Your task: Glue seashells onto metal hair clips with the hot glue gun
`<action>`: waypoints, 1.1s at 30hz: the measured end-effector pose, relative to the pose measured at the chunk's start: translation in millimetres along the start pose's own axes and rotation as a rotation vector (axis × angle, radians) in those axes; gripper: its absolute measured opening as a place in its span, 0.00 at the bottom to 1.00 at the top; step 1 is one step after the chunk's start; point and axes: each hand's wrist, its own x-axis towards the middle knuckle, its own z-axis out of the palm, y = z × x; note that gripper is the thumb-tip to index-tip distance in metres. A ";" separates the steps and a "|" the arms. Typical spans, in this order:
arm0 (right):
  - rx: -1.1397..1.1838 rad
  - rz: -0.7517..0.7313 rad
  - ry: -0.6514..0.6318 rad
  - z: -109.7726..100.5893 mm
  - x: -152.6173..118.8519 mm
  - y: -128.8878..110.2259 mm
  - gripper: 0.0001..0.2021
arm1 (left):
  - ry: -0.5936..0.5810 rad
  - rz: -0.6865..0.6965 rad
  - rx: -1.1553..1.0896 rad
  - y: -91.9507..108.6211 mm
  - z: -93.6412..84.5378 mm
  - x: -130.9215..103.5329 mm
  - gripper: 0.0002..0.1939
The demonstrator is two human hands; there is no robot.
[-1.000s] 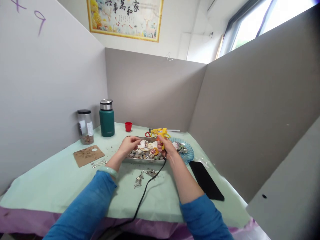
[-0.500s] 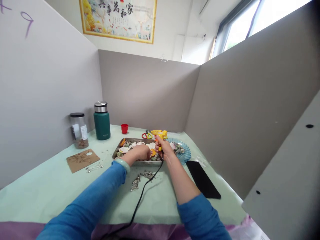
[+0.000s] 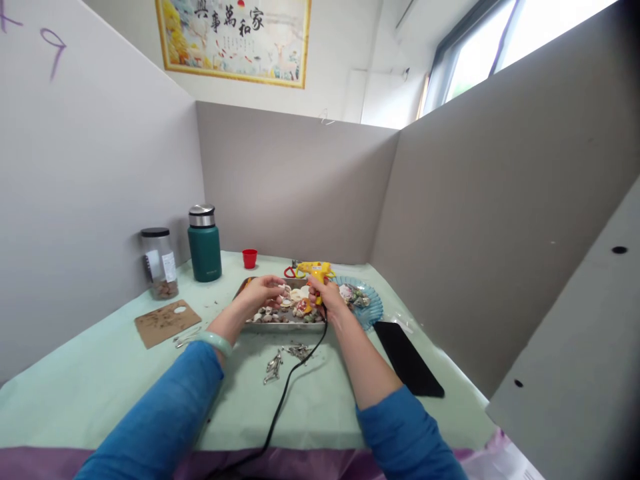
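My right hand (image 3: 327,295) is wrapped round the handle of a yellow hot glue gun (image 3: 316,268), whose nozzle points left over a metal tray (image 3: 285,327). A black cord (image 3: 287,381) runs from the handle down to the table's front edge. Above the left part of the tray hovers my left hand (image 3: 264,292), its fingers curved and apart with nothing visible in them. White shells (image 3: 295,293) and small stones (image 3: 267,316) fill much of the tray; a reddish-and-white shell (image 3: 302,307) lies near the right hand.
Right of the tray, a blue plate (image 3: 376,301) holds shell pieces. A black slab (image 3: 409,360) lies nearer. Metal clips (image 3: 273,367) are in front. At left are cardboard (image 3: 165,325), a jar (image 3: 160,263) and a green flask (image 3: 205,247); behind stands a red cup (image 3: 249,259).
My left hand has lifted from the tray's contents beside the glue gun and moved left, its fingers opening. The right hand keeps the glue gun, now turned more level.
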 end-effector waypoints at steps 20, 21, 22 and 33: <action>-0.126 -0.060 -0.070 4.1 -5.4 -0.1 0.18 | 0.018 -0.103 -0.321 -2.4 -9.3 -12.2 0.08; -0.126 -0.058 -0.070 4.4 -5.8 -0.4 0.18 | 0.000 -0.100 -0.326 -2.3 -10.1 -12.5 0.09; -0.124 -0.055 -0.070 4.7 -6.3 -0.9 0.18 | -0.017 -0.099 -0.330 -2.1 -10.6 -12.9 0.10; -0.126 -0.053 -0.064 6.6 -7.6 -3.6 0.18 | -0.004 -0.071 -0.169 -5.5 -12.9 -12.4 0.15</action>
